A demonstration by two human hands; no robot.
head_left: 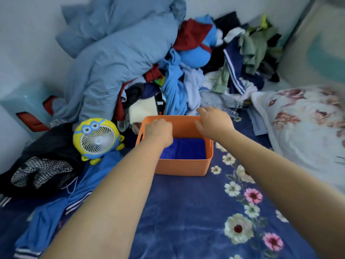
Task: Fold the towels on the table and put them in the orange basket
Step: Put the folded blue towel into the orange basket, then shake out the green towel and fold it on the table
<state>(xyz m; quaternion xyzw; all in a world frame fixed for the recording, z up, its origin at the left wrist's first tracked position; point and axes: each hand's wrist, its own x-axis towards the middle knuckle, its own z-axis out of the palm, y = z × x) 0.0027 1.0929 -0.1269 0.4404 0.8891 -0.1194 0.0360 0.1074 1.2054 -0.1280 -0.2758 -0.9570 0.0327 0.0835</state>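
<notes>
While a blue towel (184, 148) already lies folded flat on the floor of the basket (183, 166), at centre frame, you have both hands up at the basket's far side, holding nothing that shows. Your left hand (158, 130) hangs over the far left corner, fingers bent downward toward the inside; whether they touch the towel or the wall is hidden. Your right hand (214, 121) sits at the far right rim, fingers spread and relaxed, palm down, just in front of the clothes heap (179, 90). The towel lies below and nearer to you than both hands, its long side running left to right across the basket; your left hand is the closer one to it. No other loose towel is plain to pick out, so the next one likely has to come from the heap beyond the rim, which your right hand nearly reaches. A fan (97, 139) stands left of the basket, all on a flowered sheet (186, 212).
</notes>
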